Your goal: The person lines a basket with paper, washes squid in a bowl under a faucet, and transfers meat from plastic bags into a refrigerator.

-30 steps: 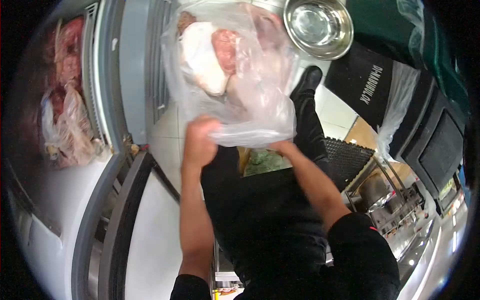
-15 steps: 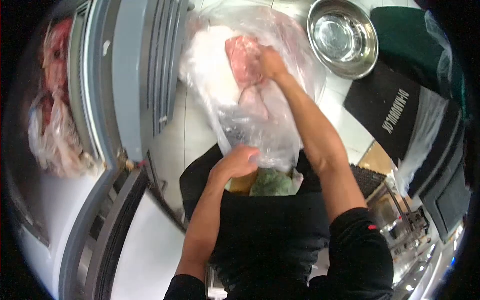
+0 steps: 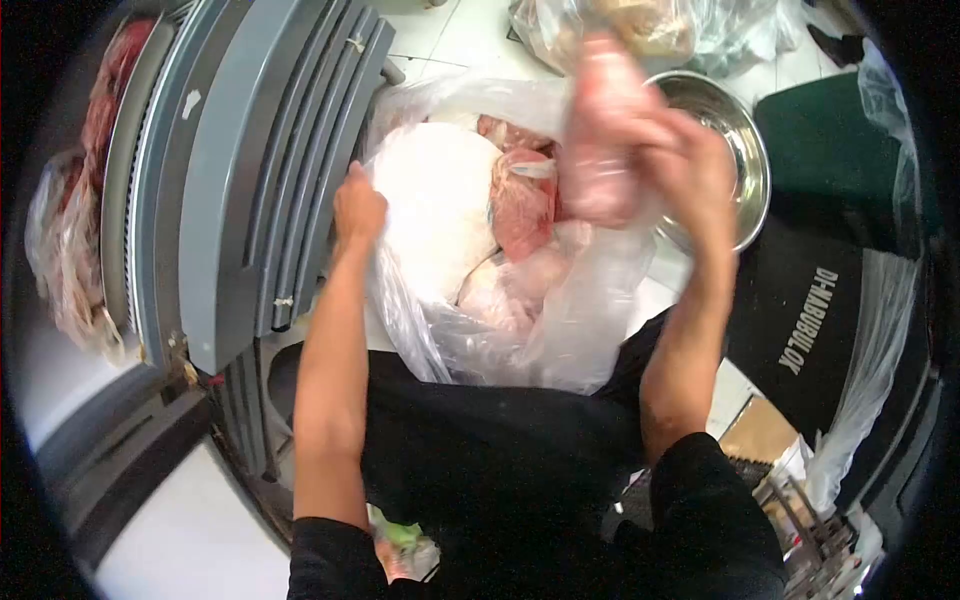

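A large clear plastic bag (image 3: pixel 590 340) stands open in front of me, with several pieces of raw meat (image 3: pixel 524 215) and a big white mass (image 3: pixel 430 210) inside. My left hand (image 3: pixel 360 207) is closed on the bag's left rim. Over the bag's right side my right hand (image 3: pixel 690 165) grips a long pink piece of meat (image 3: pixel 605 130), lifted out of the bag and smeared by motion. Just behind that hand is a shiny metal bowl (image 3: pixel 757 190), partly covered by the hand and the meat.
On the left a freezer with a grey ridged door (image 3: pixel 225 180) stands open; bagged meat (image 3: pixel 65 250) lies within. More filled plastic bags (image 3: pixel 690 35) rest on the tiled floor behind the bowl. At the right are a dark green bin (image 3: pixel 830 150) and a black box with white lettering (image 3: pixel 800 310).
My right hand has raised the piece of meat out of the bag, rightward toward the bowl. My left hand has gone from the bag's near edge to its left rim.
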The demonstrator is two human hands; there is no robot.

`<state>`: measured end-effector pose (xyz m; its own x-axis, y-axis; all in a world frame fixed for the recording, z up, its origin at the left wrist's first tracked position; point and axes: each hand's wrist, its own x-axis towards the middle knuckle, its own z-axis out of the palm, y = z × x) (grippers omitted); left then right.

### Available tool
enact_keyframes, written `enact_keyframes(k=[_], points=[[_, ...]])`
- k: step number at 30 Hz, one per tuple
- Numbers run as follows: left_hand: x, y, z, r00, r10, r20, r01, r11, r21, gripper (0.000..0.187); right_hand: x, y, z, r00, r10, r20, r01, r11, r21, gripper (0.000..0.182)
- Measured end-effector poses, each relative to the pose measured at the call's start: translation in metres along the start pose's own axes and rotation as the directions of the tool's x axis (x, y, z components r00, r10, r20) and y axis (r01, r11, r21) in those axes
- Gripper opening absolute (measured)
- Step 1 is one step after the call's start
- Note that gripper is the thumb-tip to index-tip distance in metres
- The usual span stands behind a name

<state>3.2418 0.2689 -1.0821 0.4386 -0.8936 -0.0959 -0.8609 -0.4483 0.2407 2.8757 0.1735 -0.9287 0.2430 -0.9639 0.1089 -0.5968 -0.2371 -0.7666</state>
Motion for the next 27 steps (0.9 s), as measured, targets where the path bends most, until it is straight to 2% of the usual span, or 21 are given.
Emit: enact_keyframes(k=[1,3,4,5,7,8,9,10,12,13,14,15,16,17,18,19,20,23,25,26,27], points=[[0.008,0.002,-0.009,0.988,-0.093,0.124,0.086,0.994,0.063,0.034,-0.002,-0.005,-0.032,0.983,0.186,-0.008,-0.185,0.980,0.078,0.029],[0.020,0.007,-0.029,0.995,-0.095,-0.039,0.075,0.933,-0.352,0.022,-0.004,0.023,-0.068,0.979,0.157,-0.131,-0.133,0.975,0.177,0.030],[0.020,0.017,-0.045,0.986,-0.162,-0.036,0.124,0.861,-0.493,0.020,-0.002,0.043,-0.078,0.978,0.132,-0.161,-0.118,0.989,0.092,0.030],[0.018,0.013,-0.047,0.985,-0.165,-0.044,0.123,0.866,-0.484,0.020,0.001,0.067,-0.084,0.976,0.116,-0.186,-0.117,0.993,0.006,0.030],[0.013,0.004,-0.046,0.954,-0.293,0.062,0.198,0.461,-0.865,0.020,0.010,0.115,-0.085,0.985,0.151,-0.088,-0.167,0.962,-0.216,0.029],[0.003,0.009,-0.053,0.943,-0.299,0.144,0.243,0.328,-0.913,0.022,0.013,0.143,-0.079,0.962,0.273,-0.021,-0.268,0.921,-0.284,0.028],[-0.005,0.017,-0.061,0.947,-0.287,0.143,0.239,0.334,-0.912,0.022,0.018,0.204,-0.073,0.966,0.251,0.066,-0.179,0.829,-0.529,0.025],[-0.013,0.023,-0.070,0.951,-0.254,0.178,0.273,0.414,-0.868,0.024,0.018,0.212,-0.072,0.942,0.220,0.256,-0.047,0.837,-0.545,0.021],[-0.030,0.043,-0.099,0.960,-0.178,0.217,0.280,0.565,-0.776,0.032,0.021,0.131,-0.038,0.986,0.093,0.142,0.027,0.739,-0.673,0.017],[-0.036,0.052,-0.109,0.957,-0.188,0.222,0.291,0.568,-0.770,0.032,0.023,0.107,-0.009,0.988,-0.057,0.146,0.114,0.899,-0.423,0.017],[-0.042,0.060,-0.117,0.974,-0.152,0.166,0.224,0.627,-0.746,0.033,0.029,0.092,0.032,0.945,0.028,0.325,0.160,0.828,-0.538,0.021],[-0.041,0.065,-0.126,0.990,-0.107,0.092,0.140,0.675,-0.725,0.034,0.017,0.053,0.061,0.894,-0.047,0.446,0.221,0.911,-0.348,0.026],[-0.041,0.066,-0.134,0.993,-0.085,0.087,0.121,0.654,-0.747,0.034,0.012,0.038,0.106,0.809,0.015,0.588,0.247,0.898,-0.364,0.032],[-0.040,0.063,-0.139,0.993,-0.094,0.074,0.117,0.649,-0.752,0.034,-0.007,0.043,0.151,0.845,-0.080,0.529,0.302,0.888,-0.348,0.033],[-0.035,0.057,-0.143,0.992,-0.101,0.078,0.123,0.587,-0.800,0.034,-0.028,0.070,0.201,0.866,-0.104,0.489,0.363,0.802,-0.474,0.032],[-0.031,0.051,-0.145,0.990,-0.107,0.088,0.131,0.524,-0.842,0.033,-0.037,0.074,0.219,0.874,-0.122,0.471,0.391,0.752,-0.531,0.032],[-0.023,0.046,-0.148,0.990,-0.113,0.079,0.127,0.523,-0.843,0.033,-0.045,0.077,0.237,0.881,-0.140,0.452,0.412,0.698,-0.586,0.031],[-0.010,0.033,-0.150,0.994,-0.077,0.073,0.104,0.567,-0.817,0.027,-0.051,0.074,0.244,0.893,0.009,0.450,0.311,0.711,-0.631,0.026],[-0.006,0.040,-0.145,0.993,-0.085,0.085,0.116,0.484,-0.868,0.024,-0.034,0.119,0.244,0.832,-0.144,0.536,0.429,0.780,-0.455,0.021],[-0.001,0.035,-0.137,0.991,-0.103,0.081,0.120,0.461,-0.879,0.023,-0.028,0.111,0.213,0.812,-0.312,0.492,0.516,0.779,-0.356,0.018],[0.002,0.032,-0.132,0.989,-0.125,0.083,0.130,0.440,-0.888,0.022,-0.025,0.108,0.192,0.813,-0.315,0.489,0.521,0.769,-0.371,0.018]])
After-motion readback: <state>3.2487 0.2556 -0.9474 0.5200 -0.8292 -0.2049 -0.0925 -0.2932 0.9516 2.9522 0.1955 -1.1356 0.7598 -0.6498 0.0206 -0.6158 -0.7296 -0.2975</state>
